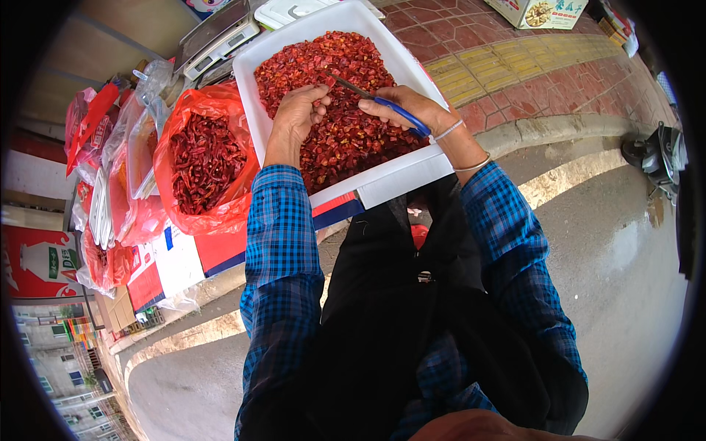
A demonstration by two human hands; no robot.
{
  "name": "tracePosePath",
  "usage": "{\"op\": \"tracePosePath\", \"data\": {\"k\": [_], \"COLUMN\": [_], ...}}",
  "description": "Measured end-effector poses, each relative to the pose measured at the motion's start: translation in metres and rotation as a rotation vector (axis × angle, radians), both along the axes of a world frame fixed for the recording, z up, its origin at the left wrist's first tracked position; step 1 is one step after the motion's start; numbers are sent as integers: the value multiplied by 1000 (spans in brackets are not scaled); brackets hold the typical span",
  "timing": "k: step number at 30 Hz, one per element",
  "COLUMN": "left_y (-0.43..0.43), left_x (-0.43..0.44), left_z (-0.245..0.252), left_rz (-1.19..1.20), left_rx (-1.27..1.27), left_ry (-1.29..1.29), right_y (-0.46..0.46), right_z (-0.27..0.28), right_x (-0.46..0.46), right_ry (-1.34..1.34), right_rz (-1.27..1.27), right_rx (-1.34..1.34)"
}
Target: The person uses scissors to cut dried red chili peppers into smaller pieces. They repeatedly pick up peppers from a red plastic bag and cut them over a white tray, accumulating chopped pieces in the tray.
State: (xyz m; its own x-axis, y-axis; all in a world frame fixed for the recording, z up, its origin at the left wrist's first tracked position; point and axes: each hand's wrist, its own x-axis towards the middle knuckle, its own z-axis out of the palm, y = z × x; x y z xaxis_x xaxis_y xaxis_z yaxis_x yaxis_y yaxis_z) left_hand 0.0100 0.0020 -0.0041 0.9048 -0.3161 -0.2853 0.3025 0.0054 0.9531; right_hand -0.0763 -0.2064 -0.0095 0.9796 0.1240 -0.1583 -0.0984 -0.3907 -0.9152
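Note:
A white plastic tray [251, 93] holds a thick layer of cut dried red chili pieces [353, 132]. Over its right part, my right hand [405, 107] grips scissors with blue handles [405, 116], the blades pointing up and left over the chilies. My left hand [300, 113] is above the tray's left part, its fingers curled and pinched near a small red piece by the blade tips; whether that is a held chili is hard to tell. Left of the tray, an open red plastic bag [242, 206] contains whole dried red chilies [204, 165].
A scale [218, 47] stands behind the red bag. Clear and red bags with plastic containers [143, 149] crowd the left side. Under the tray's near edge is a red, white and blue box [223, 251]. A printed carton [538, 12] stands on the brick pavement at the top right.

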Motion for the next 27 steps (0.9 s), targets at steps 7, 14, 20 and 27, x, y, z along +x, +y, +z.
{"op": "tracePosePath", "data": {"k": [7, 14, 20, 27], "left_y": [0, 2, 3, -2], "left_x": [2, 7, 8, 5], "left_z": [-2, -7, -6, -6], "left_rz": [6, 62, 150, 34], "left_rx": [0, -9, -55, 33], "left_ry": [3, 17, 18, -27], "right_y": [-3, -3, 1, 0], "right_z": [2, 3, 7, 8], "right_x": [0, -1, -3, -3], "right_ry": [50, 45, 8, 26], "right_rz": [4, -3, 6, 65], "right_rx": [26, 41, -26, -65]}}
